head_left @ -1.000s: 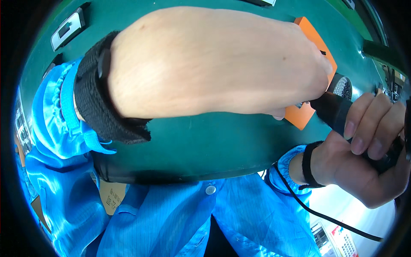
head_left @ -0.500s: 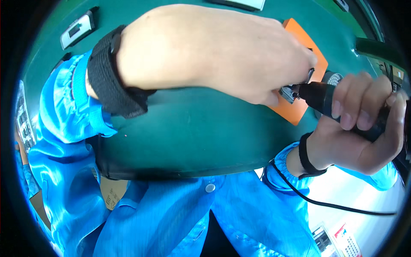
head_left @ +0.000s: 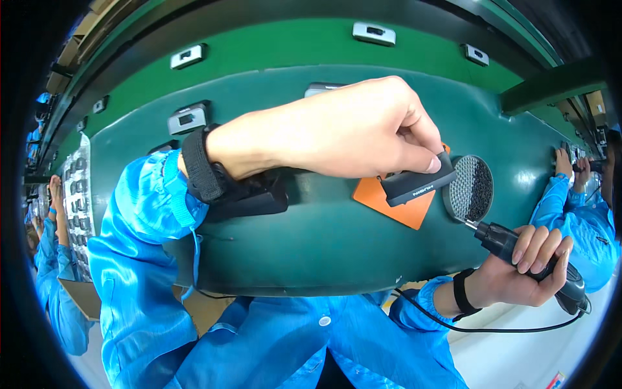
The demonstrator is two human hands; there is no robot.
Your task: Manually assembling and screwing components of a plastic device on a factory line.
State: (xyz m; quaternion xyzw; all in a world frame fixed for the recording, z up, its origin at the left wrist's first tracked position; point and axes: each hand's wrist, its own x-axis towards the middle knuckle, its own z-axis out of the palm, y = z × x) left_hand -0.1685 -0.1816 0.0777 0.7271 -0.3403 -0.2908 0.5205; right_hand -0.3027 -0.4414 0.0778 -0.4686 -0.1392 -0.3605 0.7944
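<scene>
Head view: the person's left hand (head_left: 350,129) reaches across the green bench (head_left: 311,246), fingers pinched shut on a small dark grey block (head_left: 418,183). The thumb presses its near right end and the other fingers curl over its top. The block is held tilted, right end higher, over an orange mat (head_left: 389,202) that lies flat on the bench; I cannot tell whether block and mat touch.

Just right of the block sits a round tray (head_left: 468,189), grey-rimmed, its right half filled with something dark and grainy. The right hand (head_left: 518,275) is wrapped tight around a black driver (head_left: 528,259), whose thin metal tip points up and to the left and ends at the tray's lower left rim. A black cable (head_left: 492,327) runs from the driver's back end and loops under the right wrist. Both wrists carry black straps, and the sleeves are bright blue.

Along the far side of the bench several small grey units (head_left: 186,119) sit in a row on the green belt (head_left: 272,52). At the far right, another person's hand (head_left: 562,162) in a blue sleeve rests on the bench edge. At the left edge stands a rack (head_left: 76,188) of small grey parts.
</scene>
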